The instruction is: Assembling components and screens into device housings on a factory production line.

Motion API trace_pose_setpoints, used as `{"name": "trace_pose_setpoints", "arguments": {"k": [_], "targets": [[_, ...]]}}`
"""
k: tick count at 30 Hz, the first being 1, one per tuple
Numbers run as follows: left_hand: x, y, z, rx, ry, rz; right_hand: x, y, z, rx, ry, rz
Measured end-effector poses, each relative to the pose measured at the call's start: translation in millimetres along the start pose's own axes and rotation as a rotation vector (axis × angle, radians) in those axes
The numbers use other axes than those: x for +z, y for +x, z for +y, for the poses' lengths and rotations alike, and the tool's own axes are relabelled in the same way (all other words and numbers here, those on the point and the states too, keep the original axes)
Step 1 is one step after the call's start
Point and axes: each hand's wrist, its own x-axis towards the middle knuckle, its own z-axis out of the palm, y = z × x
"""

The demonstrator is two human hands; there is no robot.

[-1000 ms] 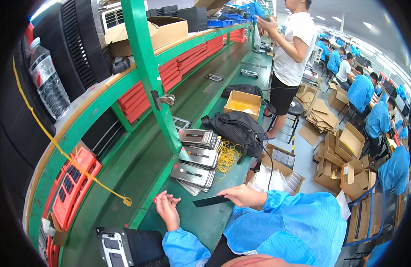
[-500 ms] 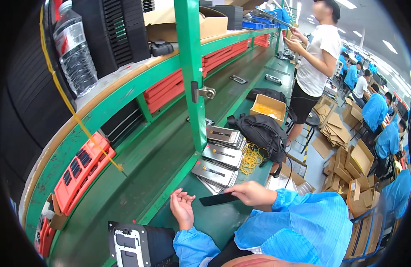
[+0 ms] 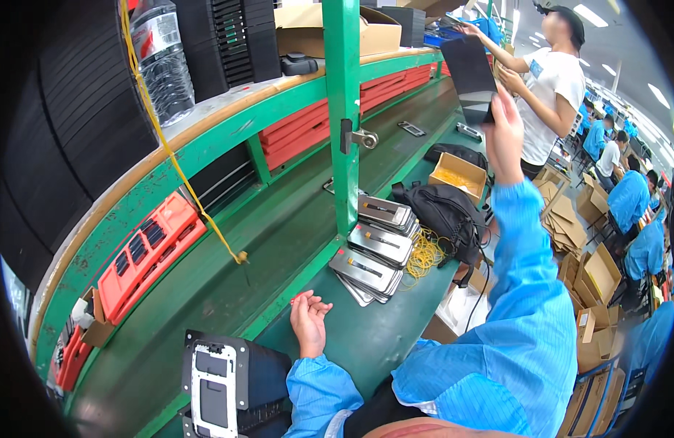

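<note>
My right hand (image 3: 506, 139) is raised high at the right, its fingers closed on the lower end of a flat black glossy panel (image 3: 468, 71), which stands nearly upright and looks like a phone screen. Low over the green bench (image 3: 370, 332) is my left hand (image 3: 310, 325), palm up, holding nothing, its fingers loosely bent and apart. Beyond it lie several stacks of silver phone-like metal frames (image 3: 366, 269). A black fixture with a white phone-shaped frame (image 3: 214, 383) stands beside my left sleeve.
A green post (image 3: 342, 109) rises beside the conveyor belt (image 3: 278, 226). Yellow bands (image 3: 424, 254), a black backpack (image 3: 446, 223) and an open carton (image 3: 459, 177) lie past the stacks. A person in a white shirt (image 3: 552, 91) stands beyond. A yellow cord (image 3: 178, 164) hangs at left.
My right hand has lifted the black panel up and away from the bench, turning it from nearly level to upright. My left hand stays low. The whole view has shifted slightly.
</note>
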Motion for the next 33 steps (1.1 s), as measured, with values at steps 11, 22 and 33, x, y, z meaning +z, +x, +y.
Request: {"name": "trace_pose_setpoints", "arguments": {"k": [11, 22, 33], "targets": [[0.1, -3.2, -0.5, -0.005, 0.027, -0.005, 103.8, 166.3, 28.1, -0.654, -0.921, 0.072], [4.9, -1.2, -0.1, -0.023, 0.026, -0.022, 125.1, 202.3, 62.5, -0.925, -1.333, -0.500], [-1.0, -0.7, 0.2, -0.029, 0.015, -0.016, 155.8, 178.9, 47.7, -0.768, -1.258, -0.363]]}}
